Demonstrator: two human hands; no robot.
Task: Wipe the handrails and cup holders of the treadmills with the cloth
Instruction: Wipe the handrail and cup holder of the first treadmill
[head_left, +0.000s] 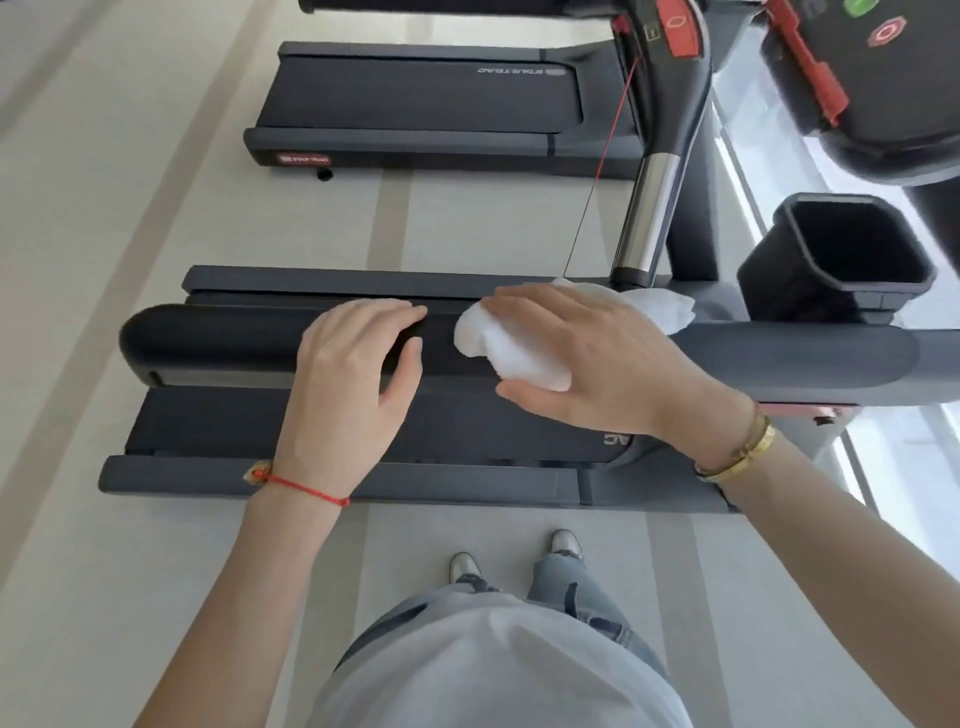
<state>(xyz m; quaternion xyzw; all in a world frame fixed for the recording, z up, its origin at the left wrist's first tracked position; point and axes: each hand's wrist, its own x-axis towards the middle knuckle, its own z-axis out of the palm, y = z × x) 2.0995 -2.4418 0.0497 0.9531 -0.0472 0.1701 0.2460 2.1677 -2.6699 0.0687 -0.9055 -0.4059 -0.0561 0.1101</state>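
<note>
Treadmills: near treadmill (363, 436) being cleaned; far treadmill (415, 104) looks untouched, by my guess.
Handrail (223, 343): wiping under way at mid-length; the rounded end and the console end seem left to do.
Cup holder (836, 260): apart from the cloth, likely not yet wiped.
Right hand (587, 358): grasping the white cloth (514, 353), pressed onto the handrail.
Left hand (358, 364): released, fingers resting flat on the handrail just beside the cloth.
</note>
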